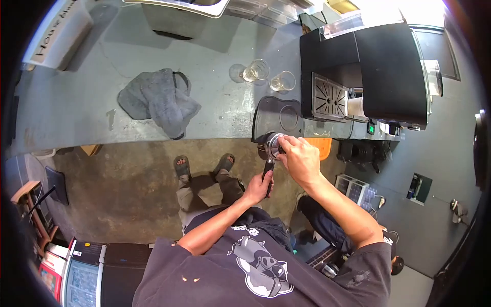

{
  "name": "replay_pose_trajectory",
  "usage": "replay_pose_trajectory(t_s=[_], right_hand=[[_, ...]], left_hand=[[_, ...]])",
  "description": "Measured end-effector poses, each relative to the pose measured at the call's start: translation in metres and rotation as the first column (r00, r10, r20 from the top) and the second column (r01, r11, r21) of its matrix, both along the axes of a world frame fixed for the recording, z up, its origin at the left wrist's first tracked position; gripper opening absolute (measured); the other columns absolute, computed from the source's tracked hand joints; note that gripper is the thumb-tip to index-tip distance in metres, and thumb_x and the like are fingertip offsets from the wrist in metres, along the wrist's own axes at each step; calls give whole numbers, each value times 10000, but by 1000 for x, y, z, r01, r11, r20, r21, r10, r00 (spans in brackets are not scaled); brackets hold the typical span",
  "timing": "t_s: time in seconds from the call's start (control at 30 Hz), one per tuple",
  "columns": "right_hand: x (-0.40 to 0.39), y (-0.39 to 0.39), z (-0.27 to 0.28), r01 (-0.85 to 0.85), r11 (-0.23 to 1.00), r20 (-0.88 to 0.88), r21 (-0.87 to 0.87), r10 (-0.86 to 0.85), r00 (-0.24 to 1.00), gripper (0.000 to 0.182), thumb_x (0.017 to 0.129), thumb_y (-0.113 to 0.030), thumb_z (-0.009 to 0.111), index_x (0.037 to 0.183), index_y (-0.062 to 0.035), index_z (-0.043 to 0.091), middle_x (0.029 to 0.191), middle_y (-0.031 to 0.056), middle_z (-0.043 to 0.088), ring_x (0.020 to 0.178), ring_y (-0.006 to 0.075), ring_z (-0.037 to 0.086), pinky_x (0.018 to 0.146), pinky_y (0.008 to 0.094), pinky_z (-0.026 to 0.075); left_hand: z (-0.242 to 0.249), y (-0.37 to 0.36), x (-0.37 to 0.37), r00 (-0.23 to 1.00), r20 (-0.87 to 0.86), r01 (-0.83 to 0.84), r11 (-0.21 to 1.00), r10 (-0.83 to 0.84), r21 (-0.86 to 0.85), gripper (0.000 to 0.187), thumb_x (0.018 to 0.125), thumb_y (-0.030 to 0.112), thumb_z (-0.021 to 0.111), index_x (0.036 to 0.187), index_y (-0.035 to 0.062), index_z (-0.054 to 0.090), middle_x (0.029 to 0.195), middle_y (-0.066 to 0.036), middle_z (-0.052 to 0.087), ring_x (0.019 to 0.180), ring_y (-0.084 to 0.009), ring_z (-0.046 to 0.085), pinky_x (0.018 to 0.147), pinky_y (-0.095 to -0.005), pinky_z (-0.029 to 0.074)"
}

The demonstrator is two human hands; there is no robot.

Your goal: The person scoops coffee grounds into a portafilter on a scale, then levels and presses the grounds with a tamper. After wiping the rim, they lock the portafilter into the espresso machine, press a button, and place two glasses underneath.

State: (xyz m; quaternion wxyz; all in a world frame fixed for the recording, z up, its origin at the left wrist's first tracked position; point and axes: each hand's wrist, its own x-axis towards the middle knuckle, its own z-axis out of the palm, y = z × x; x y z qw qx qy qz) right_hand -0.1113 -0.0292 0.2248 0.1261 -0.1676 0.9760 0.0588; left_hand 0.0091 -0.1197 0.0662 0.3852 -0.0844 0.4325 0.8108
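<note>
Along the counter's front edge, a portafilter (269, 167) rests with its head at the black tamping mat (263, 113) and its dark handle pointing toward my body. My left hand (258, 187) is wrapped round that handle. The fingers of my right hand (303, 159) close from above on a round silver tamper (273, 145) at the portafilter's head. What lies inside the basket is hidden by the metal and my fingers. Just beyond the mat stand two small glasses, one nearer (283, 81) and one farther left (257, 70).
A black coffee machine (391, 71) with a metal drip tray (328, 97) and a white cup (356, 107) stands on the right. A grey cloth (162, 101) lies crumpled on the counter (66, 112). Something orange (323, 147) shows below the edge. Another person (327, 227) is low at the right.
</note>
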Motion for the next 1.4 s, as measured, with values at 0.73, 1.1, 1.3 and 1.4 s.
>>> replay_pose_trajectory(t_s=[0.73, 1.1, 1.3, 1.4], right_hand=[[-1, -11, 2, 57, 996, 47, 68, -60, 997, 521, 693, -194, 800, 1176, -62, 656, 1152, 72, 676, 928, 229, 674, 735, 341, 577], [1, -9, -1, 39, 996, 27, 75, -41, 999, 516, 698, -181, 808, 1180, -84, 650, 1094, 37, 662, 911, 228, 664, 733, 346, 566], [-5, -2, -2, -111, 991, 0, 69, 112, 994, 399, 734, -160, 695, 1113, -38, 666, 1032, 37, 662, 857, 196, 652, 684, 318, 566], [-3, -3, -2, -79, 996, -14, 33, 80, 997, 426, 709, -164, 730, 1111, -37, 667, 1033, 39, 663, 859, 205, 652, 682, 329, 569]], left_hand=[[4, -12, -9, 995, -36, 99, 995, -98, 32, 425, 1057, 416, 454, 919, 24, 544, 613, -32, 568, 510, -150, 601, 510, -322, 483], [5, -9, -10, 996, -65, 54, 999, -53, 2, 483, 1059, 458, 429, 897, 15, 538, 595, -49, 570, 511, -165, 619, 512, -324, 484], [14, -5, -8, 996, -58, 69, 994, -74, -90, 584, 1068, 502, 358, 834, 4, 554, 620, -58, 579, 511, -169, 618, 511, -318, 484], [14, -8, -10, 995, -71, 62, 990, -72, -128, 595, 1069, 503, 351, 829, -1, 558, 614, -62, 580, 508, -172, 621, 505, -324, 486]])
